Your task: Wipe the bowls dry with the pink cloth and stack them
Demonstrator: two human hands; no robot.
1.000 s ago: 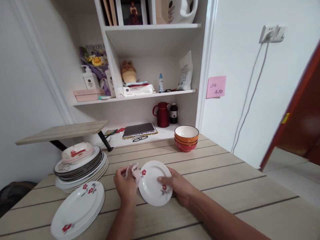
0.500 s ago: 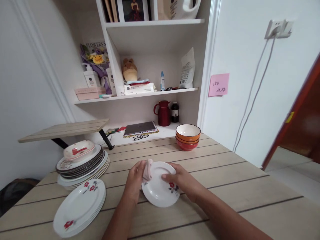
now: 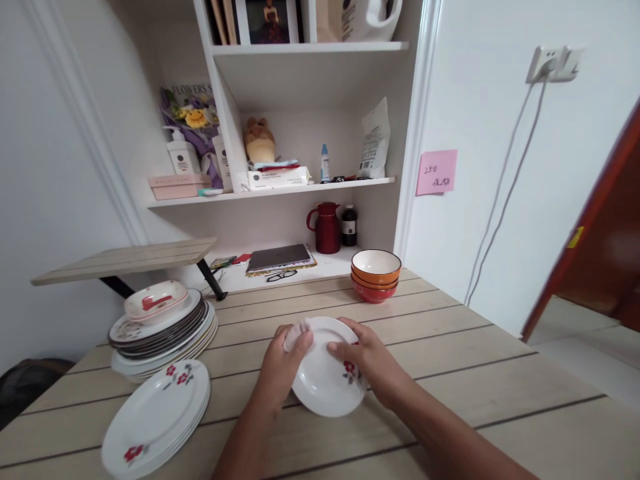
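A small white plate with red flowers is held above the wooden table, between both hands. My right hand grips its right side, thumb on the upper face and fingers behind. My left hand is closed on a pale pink cloth, pressing it against the plate's upper left rim with the thumb in front. To the left lies a stack of oval white plates with red flowers. Behind it stands a taller stack of plates, topped by a small patterned dish.
Stacked orange and red bowls stand at the table's back right. A small raised wooden shelf overhangs the back left. Behind the table are a laptop, glasses, a dark red jug and a dark bottle.
My left hand has slid the cloth slightly up and right along the plate's rim, its thumb now over the front. The plate has shifted slightly right, still in my right hand.
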